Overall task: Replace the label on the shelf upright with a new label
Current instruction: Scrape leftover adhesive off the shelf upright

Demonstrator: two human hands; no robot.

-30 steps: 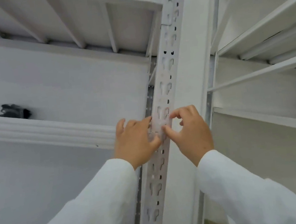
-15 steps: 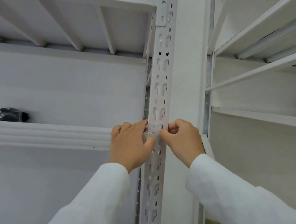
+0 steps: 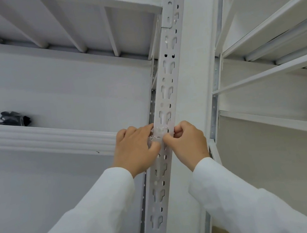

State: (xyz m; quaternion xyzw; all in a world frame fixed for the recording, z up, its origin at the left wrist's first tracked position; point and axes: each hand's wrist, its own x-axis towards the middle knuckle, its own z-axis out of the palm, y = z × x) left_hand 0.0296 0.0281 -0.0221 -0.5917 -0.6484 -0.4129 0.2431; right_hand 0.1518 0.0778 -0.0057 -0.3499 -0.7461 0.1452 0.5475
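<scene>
Both hands pinch the label on the upright: left hand at 9 o'clock, right hand at 3. Risk: thin label tears or leaves residue if peeled unevenly.

The label on the shelf upright is mostly hidden by both hands' fingers; its print cannot be read. A dark object far left is too blurred to identify.

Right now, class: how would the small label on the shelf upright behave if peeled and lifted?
The label probably flexes rather than stays stiff: it looks thin and lies flat against the upright. It is likely very light, since fingertips of the left hand and right hand suffice. It might tear.
</scene>
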